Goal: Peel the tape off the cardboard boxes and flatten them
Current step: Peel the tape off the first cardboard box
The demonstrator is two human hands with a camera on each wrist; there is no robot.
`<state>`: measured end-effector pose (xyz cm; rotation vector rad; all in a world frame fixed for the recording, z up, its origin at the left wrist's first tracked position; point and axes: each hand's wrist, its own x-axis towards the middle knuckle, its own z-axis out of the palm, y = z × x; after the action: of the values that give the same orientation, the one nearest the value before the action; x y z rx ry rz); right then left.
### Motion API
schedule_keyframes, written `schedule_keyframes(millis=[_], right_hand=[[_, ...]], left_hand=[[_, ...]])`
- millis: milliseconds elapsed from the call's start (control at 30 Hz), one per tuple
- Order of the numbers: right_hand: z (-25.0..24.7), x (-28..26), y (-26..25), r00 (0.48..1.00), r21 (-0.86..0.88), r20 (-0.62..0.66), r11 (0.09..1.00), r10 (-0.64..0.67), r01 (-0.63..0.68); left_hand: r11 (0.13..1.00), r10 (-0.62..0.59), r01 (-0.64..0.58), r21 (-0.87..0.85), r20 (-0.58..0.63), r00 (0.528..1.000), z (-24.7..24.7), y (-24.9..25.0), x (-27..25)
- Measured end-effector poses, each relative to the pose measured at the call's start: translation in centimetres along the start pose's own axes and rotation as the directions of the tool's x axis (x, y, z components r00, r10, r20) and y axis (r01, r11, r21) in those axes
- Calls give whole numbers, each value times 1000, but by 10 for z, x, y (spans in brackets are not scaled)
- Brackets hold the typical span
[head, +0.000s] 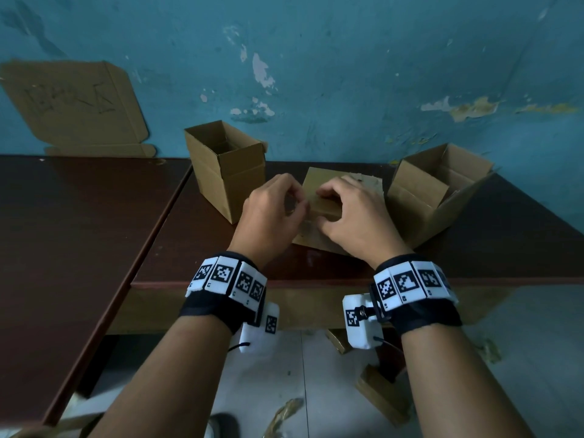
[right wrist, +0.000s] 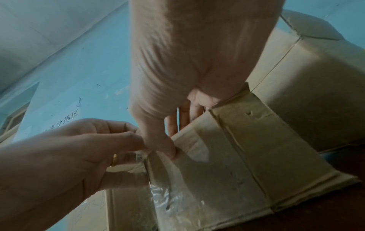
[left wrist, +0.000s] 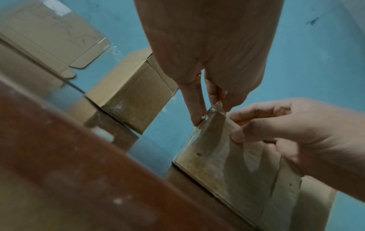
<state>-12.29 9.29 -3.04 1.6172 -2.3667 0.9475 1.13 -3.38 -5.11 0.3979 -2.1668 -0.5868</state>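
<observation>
A small worn cardboard box [head: 319, 184] lies on the brown table [head: 196, 260] between my two hands. Clear tape [right wrist: 168, 198] covers its near corner and edge, wrinkled and shiny. My left hand [head: 294, 200] pinches a lifted end of the tape [left wrist: 216, 107] at the box's top corner, thumb against fingers. My right hand [head: 325, 203] grips the box's upper edge, its thumb [right wrist: 171, 151] pressed on the near face and its fingers [right wrist: 185, 118] behind. The left wrist view shows the box [left wrist: 227, 164] with the right hand [left wrist: 237, 128] curled on its edge.
An upright open box [head: 226, 165] stands just left of my hands. A larger open box [head: 436, 191] sits at the right, touching the small one. Flattened cardboard [head: 72, 102] leans on the blue wall at the back left. Cardboard scraps [head: 382, 393] lie on the floor.
</observation>
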Motion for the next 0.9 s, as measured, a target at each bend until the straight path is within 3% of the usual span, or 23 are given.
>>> schedule_keyframes(millis=[200, 533, 733, 800, 900], right_hand=[[1, -1, -1, 1000, -9, -5, 1000, 1, -1], [4, 0, 2, 1000, -29, -9, 1000, -7, 7], [4, 0, 3, 1000, -10, -12, 1000, -12, 12], [4, 0, 3, 1000, -9, -22, 1000, -13, 13], [4, 0, 6, 999, 20, -48, 1000, -11, 12]], left_hand=[[951, -286, 274, -140, -72, 956, 3, 2, 0], [799, -527, 501, -331, 16, 850, 1, -4, 5], [593, -648, 591, -546, 110, 753, 0, -2, 4], [543, -664, 588, -600, 123, 738, 0, -2, 5], [397, -676, 551, -734, 172, 716, -1, 5, 7]])
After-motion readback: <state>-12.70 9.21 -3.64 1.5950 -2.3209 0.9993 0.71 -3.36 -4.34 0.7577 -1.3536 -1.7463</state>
